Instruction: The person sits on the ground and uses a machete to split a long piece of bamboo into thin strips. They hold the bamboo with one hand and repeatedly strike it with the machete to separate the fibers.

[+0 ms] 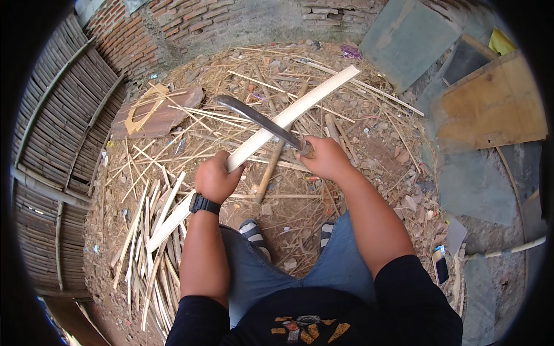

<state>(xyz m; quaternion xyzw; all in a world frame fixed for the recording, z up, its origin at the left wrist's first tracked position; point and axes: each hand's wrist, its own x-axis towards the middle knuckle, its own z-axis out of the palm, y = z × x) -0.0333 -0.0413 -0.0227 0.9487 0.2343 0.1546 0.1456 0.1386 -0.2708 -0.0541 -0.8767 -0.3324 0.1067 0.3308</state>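
My left hand [218,179], with a dark watch on its wrist, is closed round a long pale bamboo strip [315,99]. The strip slants from lower left, under my left forearm's side, to the upper right. In my right hand [326,157] is the handle of a machete [254,117], whose dark blade points to the upper left. The blade crosses over the strip beyond my left hand; whether it touches the wood I cannot tell. Below them a round wooden stick [269,172] lies on the ground.
A heap of split bamboo strips [151,259] lies at my left. Shavings and loose sticks cover the dirt ahead, beside a brown board [128,117]. Grey sheets [408,40] and a tan panel [490,106] lean at the right, near a phone [440,266]. A bamboo wall [57,109] stands left.
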